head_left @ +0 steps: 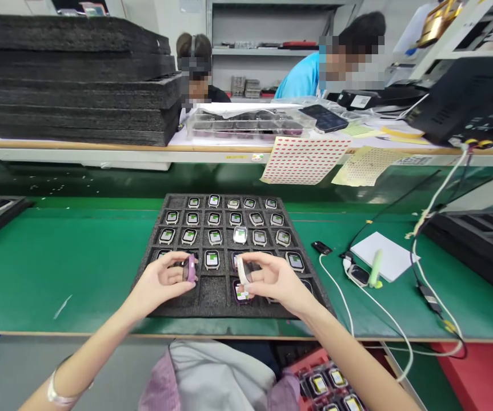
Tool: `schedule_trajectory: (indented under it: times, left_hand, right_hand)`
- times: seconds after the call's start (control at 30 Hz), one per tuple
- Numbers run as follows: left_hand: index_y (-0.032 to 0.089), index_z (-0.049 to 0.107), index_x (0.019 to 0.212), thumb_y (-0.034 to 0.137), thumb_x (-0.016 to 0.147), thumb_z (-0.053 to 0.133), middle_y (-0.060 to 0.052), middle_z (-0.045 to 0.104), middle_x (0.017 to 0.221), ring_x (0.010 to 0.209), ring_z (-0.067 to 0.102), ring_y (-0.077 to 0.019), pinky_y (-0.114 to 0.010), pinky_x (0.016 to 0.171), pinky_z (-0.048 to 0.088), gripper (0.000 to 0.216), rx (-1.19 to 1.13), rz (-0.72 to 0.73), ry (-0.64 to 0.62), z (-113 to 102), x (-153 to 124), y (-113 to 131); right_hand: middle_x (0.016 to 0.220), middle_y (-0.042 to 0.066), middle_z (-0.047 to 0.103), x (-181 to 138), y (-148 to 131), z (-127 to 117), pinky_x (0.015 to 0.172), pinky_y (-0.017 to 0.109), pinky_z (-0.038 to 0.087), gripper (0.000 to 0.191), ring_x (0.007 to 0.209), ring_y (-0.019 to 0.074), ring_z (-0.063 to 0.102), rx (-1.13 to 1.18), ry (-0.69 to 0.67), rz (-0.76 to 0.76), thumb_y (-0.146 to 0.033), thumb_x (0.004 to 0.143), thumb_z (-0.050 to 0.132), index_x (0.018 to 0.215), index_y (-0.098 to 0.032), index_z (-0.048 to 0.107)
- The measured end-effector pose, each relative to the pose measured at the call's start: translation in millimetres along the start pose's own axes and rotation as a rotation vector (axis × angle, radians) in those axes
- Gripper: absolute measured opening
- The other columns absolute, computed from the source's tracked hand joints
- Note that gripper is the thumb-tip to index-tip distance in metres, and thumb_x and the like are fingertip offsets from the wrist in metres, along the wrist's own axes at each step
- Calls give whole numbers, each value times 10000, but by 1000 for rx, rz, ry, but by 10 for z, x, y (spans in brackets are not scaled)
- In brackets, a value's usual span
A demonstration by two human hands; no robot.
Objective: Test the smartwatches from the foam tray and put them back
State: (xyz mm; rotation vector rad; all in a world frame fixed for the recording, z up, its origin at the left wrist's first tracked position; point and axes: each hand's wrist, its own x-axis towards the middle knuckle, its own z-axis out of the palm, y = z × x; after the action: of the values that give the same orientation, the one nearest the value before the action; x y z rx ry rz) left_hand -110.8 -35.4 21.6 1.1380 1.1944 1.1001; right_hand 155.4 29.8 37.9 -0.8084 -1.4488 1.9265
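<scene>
My left hand [160, 281] is closed round a purple-edged watch case [192, 268], held on its side above the front left of a black foam tray [212, 292]. Between the fingers of my right hand [277, 279] is a silver watch case [241, 269], also turned edge-on. Just below it lies a purple watch [240, 292] in its compartment. Rows of square watches without straps fill most of the tray, many with lit screens; one watch [212, 260] sits between my two hands. My hands partly cover several compartments.
Right of the tray are a charging puck [322, 247], white cables, another watch [359, 275], a green stick [375, 267] and white paper [385, 255]. Black foam trays [70, 80] are stacked on the shelf, where sticker sheets [306, 161] hang. Two people [300, 77] are beyond.
</scene>
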Motion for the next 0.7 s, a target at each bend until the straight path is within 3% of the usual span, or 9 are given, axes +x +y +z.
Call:
schedule_trajectory:
  times: [0.13, 0.3, 0.4, 0.53, 0.7]
  left_hand:
    - [182, 575, 1019, 126, 603, 796, -52, 627, 1057, 853, 590, -135, -225, 773, 455, 474, -348, 7, 83, 257, 74, 175]
    - [201, 536, 976, 21, 583, 671, -50, 654, 990, 757, 532, -101, -201, 686, 404, 453, -661, -77, -25, 458, 104, 216]
    - [189, 537, 969, 10, 583, 624, -35, 649, 883, 730, 516, -108, -204, 642, 371, 434, -646, -121, -78, 532, 99, 185]
    - [171, 532, 1006, -13, 598, 636, -5, 620, 781, 736, 535, -116, -215, 659, 366, 460, -453, -138, -57, 592, 83, 131]
    - [191, 491, 1062, 0, 631, 650, -32, 644, 868, 868, 636, -205, -344, 817, 448, 497, -509, -228, -158, 608, 47, 92]
  right_hand:
    - [900, 23, 612, -16, 24, 109, 415, 149, 432, 496, 587, 89, 570, 63, 127, -93, -139, 636, 807, 1055, -192, 547]
    - [947, 59, 646, -72, 29, 189, 368, 141, 407, 507, 533, 80, 539, 22, 134, -103, -144, 705, 741, 1131, -204, 473]
    - [998, 86, 652, -104, 31, 180, 389, 161, 421, 480, 579, 108, 589, 1, 132, -159, -161, 739, 702, 1166, -198, 486]
    - [923, 77, 679, -113, 33, 187, 374, 190, 395, 268, 488, 108, 590, -18, 198, -239, -240, 846, 596, 1103, -186, 537]
    - [829, 50, 687, -98, 27, 242, 347, 192, 350, 200, 418, 91, 549, -98, 306, -247, -308, 872, 614, 1024, -187, 569]
